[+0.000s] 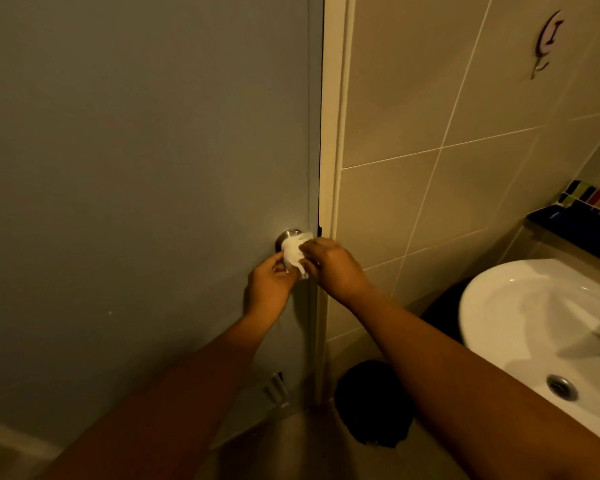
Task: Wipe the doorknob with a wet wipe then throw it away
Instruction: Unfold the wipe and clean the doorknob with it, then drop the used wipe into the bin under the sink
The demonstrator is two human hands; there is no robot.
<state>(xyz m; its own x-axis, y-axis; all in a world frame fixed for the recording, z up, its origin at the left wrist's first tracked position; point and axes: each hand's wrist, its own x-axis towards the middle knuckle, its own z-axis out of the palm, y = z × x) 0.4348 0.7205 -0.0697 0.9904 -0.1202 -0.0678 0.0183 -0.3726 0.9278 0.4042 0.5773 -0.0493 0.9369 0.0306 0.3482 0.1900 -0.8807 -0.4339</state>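
Note:
A round metal doorknob [286, 236] sticks out of a grey-blue door [146, 168], close to its right edge. A crumpled white wet wipe [294, 255] lies over the front of the knob and hides most of it. My right hand [333, 266] pinches the wipe from the right. My left hand [271, 282] grips the wipe's lower left part from below. Both hands touch the wipe right at the knob.
A cream door frame [333, 133] and a tiled wall [465, 150] stand to the right. A white sink [541, 327] fills the lower right. On the floor below the frame sits a bin with a black bag [374, 403]. A wall hook [548, 39] hangs at the upper right.

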